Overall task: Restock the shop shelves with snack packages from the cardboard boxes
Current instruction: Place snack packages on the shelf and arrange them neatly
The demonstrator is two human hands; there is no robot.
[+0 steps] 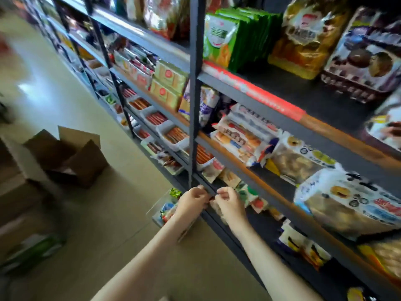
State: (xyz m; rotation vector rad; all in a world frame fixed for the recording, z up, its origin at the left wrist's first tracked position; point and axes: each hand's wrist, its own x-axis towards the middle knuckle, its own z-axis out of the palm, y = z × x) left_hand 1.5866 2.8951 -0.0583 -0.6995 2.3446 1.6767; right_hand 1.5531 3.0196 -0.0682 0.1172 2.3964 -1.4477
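Your shelves (pixel 227 157) hold snack packages (pixel 238 135) from 12 to 4 o'clock; a cardboard box (pixel 67 157) sits on the floor (pixel 108 213) at 9.

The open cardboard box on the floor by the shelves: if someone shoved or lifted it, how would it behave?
The cardboard box probably slides easily, since the floor looks smooth and glossy. Its flaps stand open, so they would likely flop when lifted. Little shows inside, so it may be light.
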